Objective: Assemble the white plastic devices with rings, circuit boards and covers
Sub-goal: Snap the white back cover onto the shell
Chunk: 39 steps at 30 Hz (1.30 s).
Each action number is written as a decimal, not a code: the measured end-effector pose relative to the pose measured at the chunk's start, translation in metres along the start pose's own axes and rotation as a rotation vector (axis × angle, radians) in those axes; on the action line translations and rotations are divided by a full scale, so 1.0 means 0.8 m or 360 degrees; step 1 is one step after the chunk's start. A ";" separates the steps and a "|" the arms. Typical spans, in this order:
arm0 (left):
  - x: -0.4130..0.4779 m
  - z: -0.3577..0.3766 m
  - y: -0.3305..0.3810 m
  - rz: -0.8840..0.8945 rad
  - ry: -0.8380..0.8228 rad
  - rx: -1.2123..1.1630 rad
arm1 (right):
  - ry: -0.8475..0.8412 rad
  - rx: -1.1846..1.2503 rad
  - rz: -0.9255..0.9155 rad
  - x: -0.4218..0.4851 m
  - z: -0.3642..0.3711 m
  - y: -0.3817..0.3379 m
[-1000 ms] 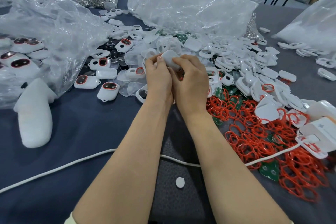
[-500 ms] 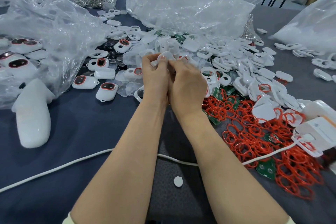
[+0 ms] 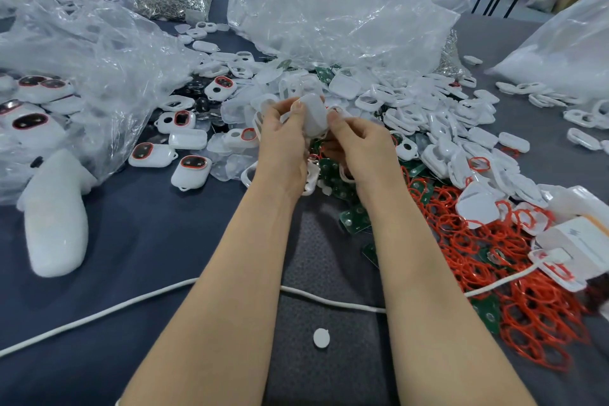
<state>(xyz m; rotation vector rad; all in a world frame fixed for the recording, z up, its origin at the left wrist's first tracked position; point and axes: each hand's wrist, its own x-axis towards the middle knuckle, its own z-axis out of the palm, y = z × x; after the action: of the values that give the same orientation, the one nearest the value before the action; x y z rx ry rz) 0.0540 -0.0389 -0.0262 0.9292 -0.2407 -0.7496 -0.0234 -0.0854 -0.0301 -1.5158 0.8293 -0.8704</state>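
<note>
A white plastic device shell (image 3: 313,115) is held upright over the middle of the table. My left hand (image 3: 283,142) pinches its left side with thumb and fingers. My right hand (image 3: 359,145) pinches its lower right edge, fingers curled. Its inside faces away from me and is hidden. Red rings (image 3: 487,260) lie heaped at the right with green circuit boards (image 3: 354,219) mixed in. White covers and frames (image 3: 438,119) are piled behind the hands. Finished devices with red-rimmed windows (image 3: 191,170) lie at the left.
Crumpled clear plastic bags (image 3: 329,20) stand at the back and left. A white foam piece (image 3: 56,221) lies at the left. A white cable (image 3: 131,305) crosses the dark table near me, running to a white box (image 3: 580,241). A small white disc (image 3: 320,337) lies near the front.
My hands have drawn slightly apart and turned the white shell, so more of its smooth back shows between them.
</note>
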 end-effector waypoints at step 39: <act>0.000 -0.010 -0.021 0.0100 -0.0191 0.0661 | 0.0069 0.0089 0.0018 0.015 -0.007 0.013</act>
<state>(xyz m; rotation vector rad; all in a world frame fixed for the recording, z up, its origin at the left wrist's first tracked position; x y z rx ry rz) 0.0503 -0.0402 -0.0444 1.2638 -0.5432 -0.7105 -0.0235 -0.0995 -0.0388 -1.4470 0.8374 -0.9137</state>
